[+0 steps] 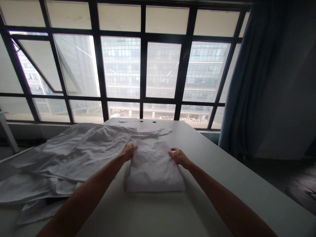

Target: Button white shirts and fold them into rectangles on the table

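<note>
A folded white garment (155, 171) lies as a neat, slightly wrinkled bundle on the white table, straight ahead of me. Its far left side is pinched between the thumb and fingers of my left hand (129, 151). At the far right side, my right hand (179, 156) grips the edge, with the thumb on the near side partly hidden. A second white garment (81, 151) is spread out loosely to the left, creased, with one narrow part (155, 132) reaching behind the folded one. My left forearm passes over its near part.
The white table (217, 171) runs away from me towards a wide window (161, 72) with dark frames; one pane at left is tilted. Two small dark round spots (154, 122) mark the far end. A dark blue curtain (247, 82) hangs at right.
</note>
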Motion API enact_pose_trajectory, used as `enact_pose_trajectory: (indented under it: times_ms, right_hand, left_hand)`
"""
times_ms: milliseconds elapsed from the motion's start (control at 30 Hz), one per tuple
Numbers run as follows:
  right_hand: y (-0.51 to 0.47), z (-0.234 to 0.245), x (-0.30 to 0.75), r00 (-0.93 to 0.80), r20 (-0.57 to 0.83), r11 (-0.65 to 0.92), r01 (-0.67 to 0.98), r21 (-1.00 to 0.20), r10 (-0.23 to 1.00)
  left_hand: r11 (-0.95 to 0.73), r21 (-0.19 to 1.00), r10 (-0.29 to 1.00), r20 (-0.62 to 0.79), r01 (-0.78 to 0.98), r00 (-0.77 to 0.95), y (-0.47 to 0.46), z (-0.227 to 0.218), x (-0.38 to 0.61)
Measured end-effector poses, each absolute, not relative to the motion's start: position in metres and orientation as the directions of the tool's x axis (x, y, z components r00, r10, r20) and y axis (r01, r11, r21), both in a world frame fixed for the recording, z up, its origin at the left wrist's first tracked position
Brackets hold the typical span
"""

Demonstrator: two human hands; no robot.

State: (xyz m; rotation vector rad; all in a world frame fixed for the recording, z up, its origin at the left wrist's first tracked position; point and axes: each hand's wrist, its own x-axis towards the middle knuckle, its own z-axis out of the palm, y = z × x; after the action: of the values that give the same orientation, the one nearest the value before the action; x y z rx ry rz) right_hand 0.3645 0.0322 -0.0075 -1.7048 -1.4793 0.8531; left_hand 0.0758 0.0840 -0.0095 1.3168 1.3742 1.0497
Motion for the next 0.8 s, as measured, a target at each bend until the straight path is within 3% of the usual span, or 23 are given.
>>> enact_pose_trajectory:
  times_ms: [167,267,333,400,433,500,600,700,800]
  right_hand:
    - [0.016,-0.008,0.368,0.069,-0.055,-0.088,0.691,-0.718,0.996]
    - [0.003,-0.002,0.364,0.038,-0.095,-0.087,0.797,-0.597,0.995]
    - [-0.006,0.002,0.357,0.021,-0.081,-0.055,0.895,-0.443,0.996]
    - [-0.015,0.004,0.345,0.012,0.011,-0.009,0.965,-0.262,1.000]
    - [-0.020,0.005,0.337,-0.002,0.076,0.017,0.981,-0.195,0.997]
    - [-0.030,0.005,0.320,-0.081,0.191,0.109,0.984,-0.140,0.978]
    - [-0.043,-0.004,0.297,-0.265,0.277,0.315,0.937,-0.153,0.924]
    - [-0.050,-0.023,0.286,-0.360,0.260,0.407,0.899,-0.161,0.896]
    - [-0.048,-0.041,0.287,-0.344,0.193,0.378,0.908,-0.180,0.919]
  left_hand:
    - [0.075,0.887,0.997,-0.058,0.456,-0.051,0.060,-0.007,0.064]
    - [-0.084,0.741,0.994,0.106,0.666,0.007,0.033,-0.003,0.059]
    - [-0.309,0.502,0.946,0.252,0.808,0.205,0.012,-0.003,0.062]
    - [-0.545,0.281,0.833,0.290,0.790,0.471,-0.008,-0.005,0.071]
    - [-0.633,0.240,0.771,0.278,0.736,0.573,-0.016,-0.007,0.077]
    - [-0.736,0.221,0.676,0.260,0.639,0.689,-0.027,-0.012,0.088]
    - [-0.773,0.226,0.635,0.259,0.593,0.728,-0.033,-0.023,0.098]
    - [-0.758,0.251,0.651,0.236,0.601,0.722,-0.032,-0.036,0.099]
    - [-0.729,0.255,0.682,0.204,0.635,0.702,-0.027,-0.048,0.097]
